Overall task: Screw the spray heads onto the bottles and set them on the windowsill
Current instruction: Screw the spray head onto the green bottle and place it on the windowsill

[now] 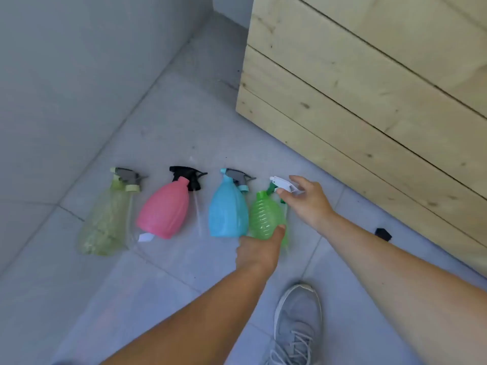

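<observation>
Several spray bottles lie in a row on the grey tiled floor. From the left: a pale yellow-green bottle (105, 222) with a grey head (129, 177), a pink bottle (164, 209) with a black head (188, 176), a blue bottle (228, 209) with a grey head (238, 177), and a ribbed green bottle (264, 216). My left hand (259, 248) grips the base of the green bottle. My right hand (308, 200) pinches the white and green spray head (283, 186) beside the green bottle's neck.
A large pale wooden crate (369, 88) stands at the right, close behind my right hand. A grey wall (79, 75) runs along the left. My grey sneaker (297, 325) is at the bottom. A small black piece (383, 234) lies by the crate.
</observation>
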The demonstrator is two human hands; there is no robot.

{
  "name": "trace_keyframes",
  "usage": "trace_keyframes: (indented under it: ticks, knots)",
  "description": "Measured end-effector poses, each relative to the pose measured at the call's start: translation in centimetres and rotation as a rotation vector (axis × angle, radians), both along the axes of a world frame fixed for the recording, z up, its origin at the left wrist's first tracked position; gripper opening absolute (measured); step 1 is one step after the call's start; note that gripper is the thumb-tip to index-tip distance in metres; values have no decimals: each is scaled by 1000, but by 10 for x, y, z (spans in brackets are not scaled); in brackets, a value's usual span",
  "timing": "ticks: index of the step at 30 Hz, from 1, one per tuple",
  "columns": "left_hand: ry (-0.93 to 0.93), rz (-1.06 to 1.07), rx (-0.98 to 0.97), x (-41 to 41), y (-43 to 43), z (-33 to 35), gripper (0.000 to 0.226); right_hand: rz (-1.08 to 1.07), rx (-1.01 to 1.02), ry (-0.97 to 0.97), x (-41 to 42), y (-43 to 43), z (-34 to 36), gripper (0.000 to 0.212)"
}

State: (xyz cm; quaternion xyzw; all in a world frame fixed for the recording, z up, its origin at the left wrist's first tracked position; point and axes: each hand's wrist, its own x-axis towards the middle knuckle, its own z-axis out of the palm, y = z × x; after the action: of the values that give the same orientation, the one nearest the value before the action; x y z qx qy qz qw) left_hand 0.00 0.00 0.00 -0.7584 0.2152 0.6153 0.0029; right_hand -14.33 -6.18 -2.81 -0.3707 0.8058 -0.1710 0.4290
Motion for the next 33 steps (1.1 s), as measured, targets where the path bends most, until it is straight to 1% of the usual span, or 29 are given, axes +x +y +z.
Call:
trace_keyframes:
  ticks: [3, 6, 8, 10, 12, 13, 14, 16, 17, 18, 21, 23, 25, 28, 30, 32, 33]
  knots:
    - [42, 78, 82, -1, 0, -5, 106, 69, 16, 32, -1, -6, -6, 67]
    - [64, 137, 116, -3, 0, -5, 129, 112, 37, 92, -2, -9, -14, 71]
    - [55, 171, 109, -4, 1, -10, 135, 137, 53, 124, -5, -12, -18, 71]
    - [72, 209, 79, -6, 1, -14, 130, 141, 68, 143, -8, -15, -22, 65]
    - [105, 260, 50, -9, 1, -15, 128, 105, 62, 134, -10, -17, -26, 45]
    - [123, 280, 41, -10, 1, -15, 123, 78, 57, 137, -10, -17, -27, 34]
    - [145, 291, 33, -10, 3, -15, 112, 56, 49, 148, -9, -17, -28, 28]
    - [182, 322, 18, -10, 8, -19, 83, 24, 45, 165, -9, -16, -32, 30]
    - [194, 334, 16, -9, 10, -21, 75, 23, 49, 174, -8, -15, -31, 32]
    - [201, 340, 23, -9, 11, -21, 72, 24, 58, 171, -7, -14, -29, 33]
    - [243, 396, 50, -6, 14, -20, 76, 2, 39, 84, -9, -11, -23, 37]
    - [275, 433, 72, -3, 18, -17, 79, -15, 17, -15, -13, -9, -17, 28]
    - [294, 454, 82, 1, 23, -12, 87, -32, -2, -86, -18, -6, -8, 20]
    - [313, 455, 67, 7, 33, -4, 96, -41, -33, -86, -25, -2, 7, 14]
    - [326, 431, 58, 9, 43, 4, 96, -20, -61, -85, -27, 0, 23, 14]
    - [335, 397, 65, 12, 54, 15, 94, 2, -101, -106, -27, 0, 43, 7]
    - [344, 381, 64, 14, 59, 25, 93, 15, -130, -109, -26, -1, 56, 11]
